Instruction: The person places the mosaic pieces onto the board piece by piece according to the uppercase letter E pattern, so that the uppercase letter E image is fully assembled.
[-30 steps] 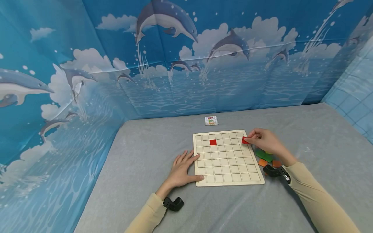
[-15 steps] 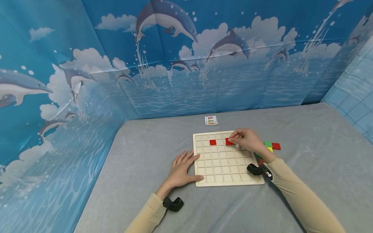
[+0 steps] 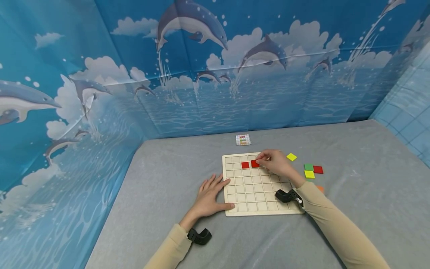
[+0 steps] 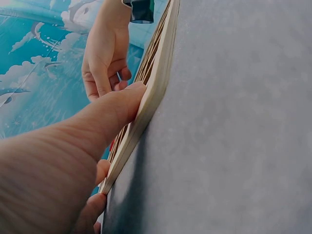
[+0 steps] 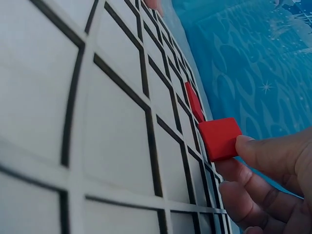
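A square red tile (image 5: 220, 139) is pinched between the thumb and fingers of my right hand (image 3: 276, 163), over the upper part of a pale wooden grid board (image 3: 248, 187). In the right wrist view this tile is slightly tilted at the board's surface; whether it sits in a cell I cannot tell. Just left of it, another red tile (image 3: 245, 165) lies in a cell of the board. My left hand (image 3: 209, 198) rests with spread fingers on the board's left edge, its thumb (image 4: 124, 100) lying over the rim.
Right of the board lie a yellow tile (image 3: 291, 157), a green tile (image 3: 308, 167), a red tile (image 3: 318, 170), another yellow tile (image 3: 309, 174) and an orange one (image 3: 320, 189), partly hidden by my sleeve. Behind the board is a small pattern card (image 3: 243, 140) on the grey cloth (image 3: 181, 160).
My right hand has carried the red tile leftward from the board's right edge to beside the placed red tile. Loose tiles at the right have come into view. My left hand stays put.
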### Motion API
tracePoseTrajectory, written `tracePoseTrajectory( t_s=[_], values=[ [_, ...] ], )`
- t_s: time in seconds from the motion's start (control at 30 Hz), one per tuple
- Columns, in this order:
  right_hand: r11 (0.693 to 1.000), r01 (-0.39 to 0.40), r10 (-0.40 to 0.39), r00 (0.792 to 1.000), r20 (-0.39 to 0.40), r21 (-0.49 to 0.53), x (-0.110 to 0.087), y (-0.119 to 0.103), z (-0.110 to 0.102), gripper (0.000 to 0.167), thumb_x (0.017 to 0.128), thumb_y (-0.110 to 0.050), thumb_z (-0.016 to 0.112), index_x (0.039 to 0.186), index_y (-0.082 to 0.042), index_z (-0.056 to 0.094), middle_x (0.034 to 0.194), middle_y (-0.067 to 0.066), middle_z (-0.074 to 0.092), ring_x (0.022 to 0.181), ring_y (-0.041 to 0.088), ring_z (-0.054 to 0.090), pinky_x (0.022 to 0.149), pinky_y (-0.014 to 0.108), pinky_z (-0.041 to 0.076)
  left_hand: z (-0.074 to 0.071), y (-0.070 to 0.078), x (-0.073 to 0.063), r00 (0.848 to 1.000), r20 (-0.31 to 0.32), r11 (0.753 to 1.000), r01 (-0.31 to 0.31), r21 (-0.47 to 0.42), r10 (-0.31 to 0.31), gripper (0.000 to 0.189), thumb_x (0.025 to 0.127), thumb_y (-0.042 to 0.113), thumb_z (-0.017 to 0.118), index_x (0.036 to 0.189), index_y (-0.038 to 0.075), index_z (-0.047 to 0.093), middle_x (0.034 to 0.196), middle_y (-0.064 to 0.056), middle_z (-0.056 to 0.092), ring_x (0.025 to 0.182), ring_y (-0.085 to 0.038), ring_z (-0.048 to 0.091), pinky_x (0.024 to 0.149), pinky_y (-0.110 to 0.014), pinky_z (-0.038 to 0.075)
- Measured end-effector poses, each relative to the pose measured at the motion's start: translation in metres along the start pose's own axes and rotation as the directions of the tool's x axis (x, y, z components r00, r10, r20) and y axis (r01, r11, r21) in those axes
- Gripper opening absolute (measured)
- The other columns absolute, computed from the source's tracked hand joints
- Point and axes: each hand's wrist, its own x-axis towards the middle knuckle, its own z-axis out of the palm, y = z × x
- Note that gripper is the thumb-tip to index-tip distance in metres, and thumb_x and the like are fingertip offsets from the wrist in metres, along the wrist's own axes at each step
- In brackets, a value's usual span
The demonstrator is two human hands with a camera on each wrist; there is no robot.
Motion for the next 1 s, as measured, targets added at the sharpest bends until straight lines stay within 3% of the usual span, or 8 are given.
tracePoseTrajectory(
  t_s=[0.6, 0.77, 1.0],
  values=[
    [0.995, 0.029, -0.032, 0.999, -0.029, -0.095, 0.0019, 0.0013, 0.0044, 0.01, 0.09, -0.019, 0.067, 0.092, -0.011, 0.073, 0.078, -0.002, 0.064, 0.07, 0.017, 0.056, 0.061, 0.033, 0.042, 0.0014, -0.0017, -0.0013, 1.0, -0.001, 1.0, -0.003, -0.007, 0.003, 0.081, 0.081, 0.054, 0.068, 0.148, 0.021, 0.037, 0.156, -0.004, 0.02, 0.143, -0.027, 0.007, 0.11, -0.051, 0.004],
    [0.995, 0.01, -0.009, 1.0, 0.009, -0.103, 0.0017, 0.0026, 0.0025, 0.013, 0.091, -0.02, 0.066, 0.097, -0.01, 0.073, 0.08, -0.001, 0.064, 0.071, 0.017, 0.056, 0.061, 0.034, 0.042, 0.0011, -0.0016, -0.0015, 1.0, -0.001, 1.0, -0.006, -0.012, 0.006, 0.081, 0.081, 0.055, 0.068, 0.148, 0.021, 0.037, 0.156, -0.004, 0.02, 0.143, -0.027, 0.007, 0.11, -0.051, 0.004],
    [0.997, 0.008, 0.0, 0.995, 0.096, -0.077, 0.0012, 0.0035, -0.0018, 0.019, 0.091, -0.021, 0.065, 0.105, -0.008, 0.071, 0.078, 0.002, 0.062, 0.058, 0.018, 0.049, 0.053, 0.032, 0.037, 0.001, -0.002, -0.0016, 1.0, -0.003, 1.0, -0.009, -0.016, 0.009, 0.081, 0.081, 0.054, 0.068, 0.148, 0.021, 0.037, 0.156, -0.004, 0.02, 0.143, -0.027, 0.007, 0.11, -0.051, 0.004]
  ],
)
